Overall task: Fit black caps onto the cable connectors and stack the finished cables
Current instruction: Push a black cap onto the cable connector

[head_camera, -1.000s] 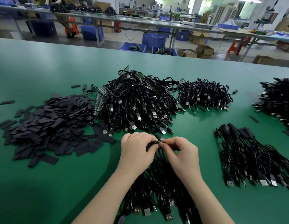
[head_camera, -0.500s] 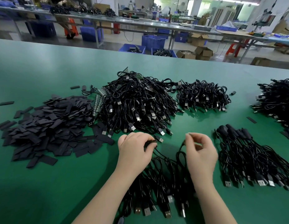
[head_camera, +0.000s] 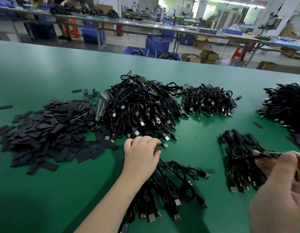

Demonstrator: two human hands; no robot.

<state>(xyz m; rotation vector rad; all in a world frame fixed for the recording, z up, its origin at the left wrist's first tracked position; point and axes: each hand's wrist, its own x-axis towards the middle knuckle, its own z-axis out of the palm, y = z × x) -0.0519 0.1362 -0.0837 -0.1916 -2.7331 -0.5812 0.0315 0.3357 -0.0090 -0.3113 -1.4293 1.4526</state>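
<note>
nearest, on the green table (head_camera: 45,199), a bundle (head_camera: 164,190) of black cables lies fanned toward the camera, its usb plugs pointing near and right. the left hand (head_camera: 142,154) rests on the far end of this bundle, fingers curled down around the gathered cables and gripping them; a small connector shows at its fingertips. at the right edge the right hand (head_camera: 280,167) is blurred and raised over the table, its thumb and fingers pinching one capped cable (head_camera: 266,154), held just above the finished stack (head_camera: 241,162). that stack lies right of the bundle, its capped ends lined up at the far side and its plugs toward the near side. left of the left hand spreads a broad heap of flat black caps (head_camera: 45,137), with a few loose ones scattered around it. beyond the left hand rises the big pile (head_camera: 140,108) of uncapped cables, touching the caps at its left. to its right, a little farther, sits a smaller pile (head_camera: 209,101), and at the far right edge another pile (head_camera: 287,105). past the table edge stand blue bins (head_camera: 157,44), cardboard boxes (head_camera: 208,56) and long workbenches (head_camera: 145,26)
</note>
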